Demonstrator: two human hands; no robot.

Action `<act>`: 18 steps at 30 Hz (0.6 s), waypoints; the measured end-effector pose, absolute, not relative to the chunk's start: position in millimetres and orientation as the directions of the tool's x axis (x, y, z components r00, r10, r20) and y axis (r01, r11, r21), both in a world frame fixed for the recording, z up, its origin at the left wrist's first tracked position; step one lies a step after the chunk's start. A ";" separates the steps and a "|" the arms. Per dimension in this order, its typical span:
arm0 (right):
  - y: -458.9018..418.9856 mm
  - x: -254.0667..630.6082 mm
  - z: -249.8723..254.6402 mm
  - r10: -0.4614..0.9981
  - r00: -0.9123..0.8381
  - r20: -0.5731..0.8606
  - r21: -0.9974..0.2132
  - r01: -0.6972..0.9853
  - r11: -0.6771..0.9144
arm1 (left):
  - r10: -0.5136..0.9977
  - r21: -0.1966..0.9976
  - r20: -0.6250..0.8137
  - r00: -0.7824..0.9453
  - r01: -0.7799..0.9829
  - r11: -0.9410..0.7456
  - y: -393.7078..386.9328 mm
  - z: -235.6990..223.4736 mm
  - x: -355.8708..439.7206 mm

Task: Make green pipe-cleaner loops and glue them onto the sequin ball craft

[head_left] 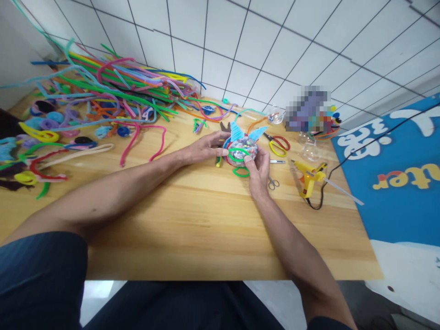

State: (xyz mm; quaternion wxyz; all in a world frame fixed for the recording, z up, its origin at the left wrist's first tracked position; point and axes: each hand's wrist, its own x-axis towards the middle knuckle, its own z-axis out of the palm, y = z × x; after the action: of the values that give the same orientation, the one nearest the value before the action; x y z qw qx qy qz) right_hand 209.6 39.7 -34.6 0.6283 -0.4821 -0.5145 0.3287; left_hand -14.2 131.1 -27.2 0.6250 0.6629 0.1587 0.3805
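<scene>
A clear ball with colourful filling [243, 158] is between my two hands, above the wooden table. Two light blue ears made of pipe cleaner [236, 132] stick up from its top. Against the ball's front lies a green pipe-cleaner ring [237, 150], and my right hand [258, 170] has its thumb on that ring's right end while its fingers wrap the ball's side. My left hand [211, 145] grips the left side with thumb and fingers, its fingertips partly hidden. Just below the ball rests a second green ring [241, 172].
Pipe cleaners [127, 87] are heaped at the back left. On the right lie a yellow glue gun [310, 178] with a black cord, red-and-yellow-handled scissors [279, 144] and small scissors [273, 184]. Clear plastic shells [311, 151] stand behind, near the tiled wall [227, 46].
</scene>
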 end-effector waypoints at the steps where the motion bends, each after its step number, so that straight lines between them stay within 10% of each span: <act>1: 39.6 209.5 -34.4 0.909 0.258 0.327 -0.945 0.077 0.318 | 0.688 0.950 0.304 0.659 -0.264 -0.167 131.0 -27.1 -14.1; 18: 30.3 206.0 -32.0 0.903 0.170 0.396 -0.915 0.159 0.371 | 0.684 0.948 0.311 0.660 -0.265 -0.175 128.6 -24.0 -13.1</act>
State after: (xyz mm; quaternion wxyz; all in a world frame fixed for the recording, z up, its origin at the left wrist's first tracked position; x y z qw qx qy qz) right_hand 206.0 30.3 -32.0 0.6043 -0.4688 -0.5661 0.3077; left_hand -13.1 128.6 -24.0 0.6227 0.6650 0.1573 0.3810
